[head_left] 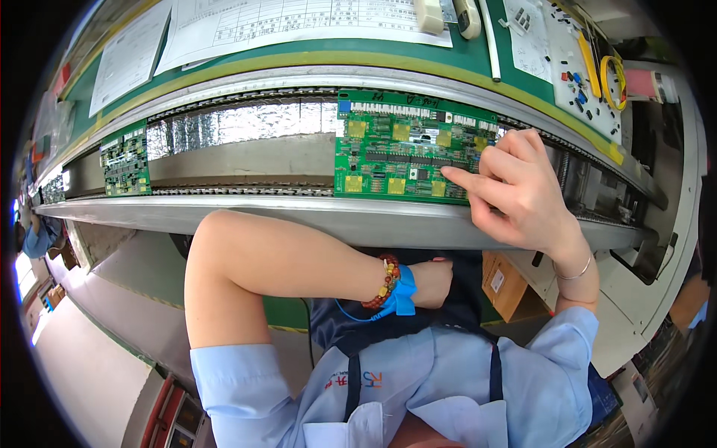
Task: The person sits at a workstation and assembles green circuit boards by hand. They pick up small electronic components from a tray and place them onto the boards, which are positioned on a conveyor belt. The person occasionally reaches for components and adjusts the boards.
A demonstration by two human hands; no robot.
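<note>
A green circuit board (381, 149) lies across the conveyor rails, crowded with white connectors, yellow square parts and a row of black chips. My right hand (515, 190) hangs over its right end, index finger stretched out to the board's lower right part and the other fingers bent. Nothing shows in that hand. My left hand (432, 285) rests in front of my body, below the near rail, curled like a fist. Its palm side is hidden, so whatever it may hold cannot be seen. A blue wrist strap (402, 291) and a beaded bracelet circle the left wrist.
Further left on the conveyor (239, 160) sits another green board (125, 163). Printed sheets (299, 30) lie on the green bench behind it. To the right, a white board (582, 82) carries small loose components and yellow-handled tweezers. A cardboard box (504, 287) stands below the rail.
</note>
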